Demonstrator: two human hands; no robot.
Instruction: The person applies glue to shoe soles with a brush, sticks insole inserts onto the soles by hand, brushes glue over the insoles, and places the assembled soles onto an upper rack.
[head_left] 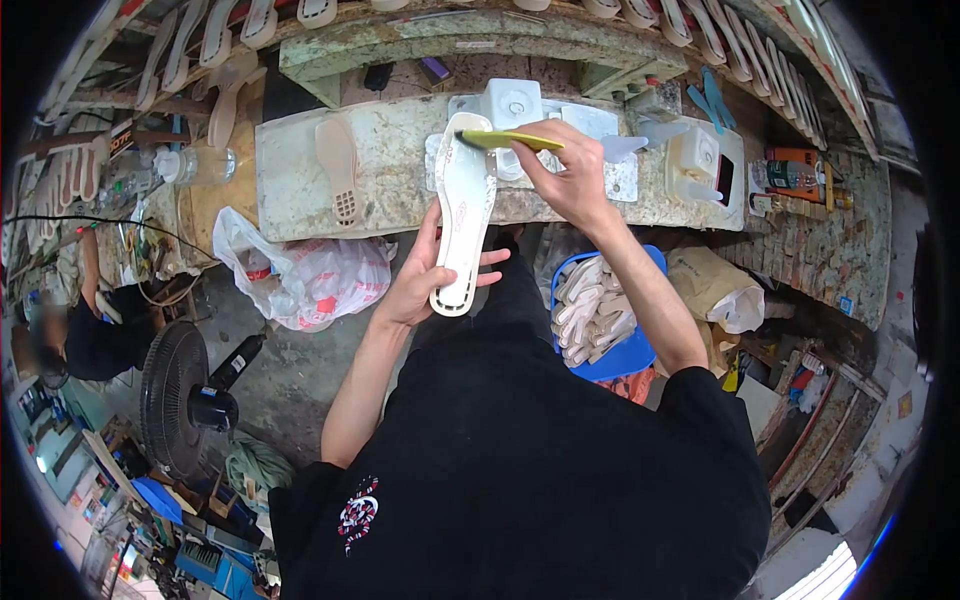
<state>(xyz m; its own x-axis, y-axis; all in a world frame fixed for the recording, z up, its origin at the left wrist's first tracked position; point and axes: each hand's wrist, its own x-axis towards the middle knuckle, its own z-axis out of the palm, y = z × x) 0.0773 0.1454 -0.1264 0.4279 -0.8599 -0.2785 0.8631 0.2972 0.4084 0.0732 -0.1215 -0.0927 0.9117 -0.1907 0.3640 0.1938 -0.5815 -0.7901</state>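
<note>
My left hand (418, 285) grips a white shoe sole (462, 205) near its lower end, thumb on top and some fingers spread past the far edge. The sole is tilted up over the workbench's near edge. Above it, my right hand (574, 178) pinches a yellow-green brush (520, 139), whose dark tip meets the sole's upper end. Wet-looking white streaks show near that tip. A beige sole (336, 165) with a grid at one end lies on the bench to the left. Behind the brush stands a white square container (511, 102).
The stained bench (395, 195) also carries a second white container (695, 155) and a dark phone-like object. Soles line the shelf above. A blue basket (648, 350) of soles, a plastic bag (310, 275) and a fan (175, 398) surround me. Another person sits far left.
</note>
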